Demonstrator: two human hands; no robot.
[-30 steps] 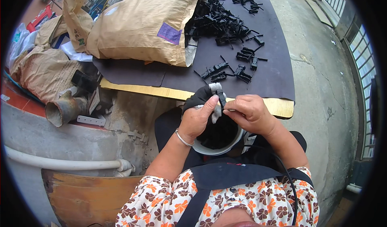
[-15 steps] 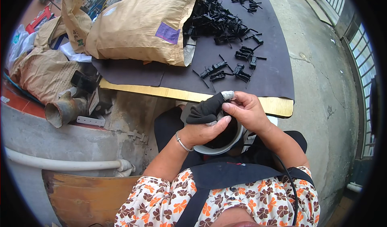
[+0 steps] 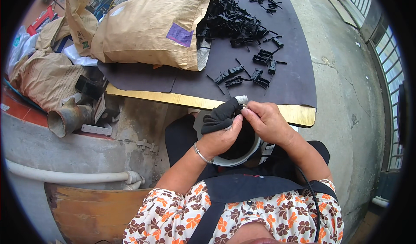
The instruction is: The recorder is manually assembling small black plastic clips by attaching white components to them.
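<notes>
My left hand (image 3: 221, 133) is raised over a white bucket (image 3: 234, 161), its bare thumb pressed toward the fingers. A black covering (image 3: 219, 116), like part of a glove, wraps those fingers, and one fingertip has a whitish wrap (image 3: 242, 99). Meeting it from the right, my right hand (image 3: 268, 120) is closed in a pinch at the left thumb and fingertips. Whatever lies between the two hands is too small and hidden to name. The bucket's inside looks dark. Beyond my hands, small black plastic parts with thin arms (image 3: 234, 76) lie on the table.
A dark mat covers the table (image 3: 286, 81), whose light wooden edge (image 3: 164, 97) faces me. A big brown paper sack (image 3: 143, 32) lies with its mouth toward a heap of black parts (image 3: 234, 21). Left stand a rusty pipe (image 3: 65, 120) and crumpled bags (image 3: 45, 77).
My left hand has tilted up, its thumb shifting slightly up and left. My right hand has turned a little, its fingers drawn closer into the pinch.
</notes>
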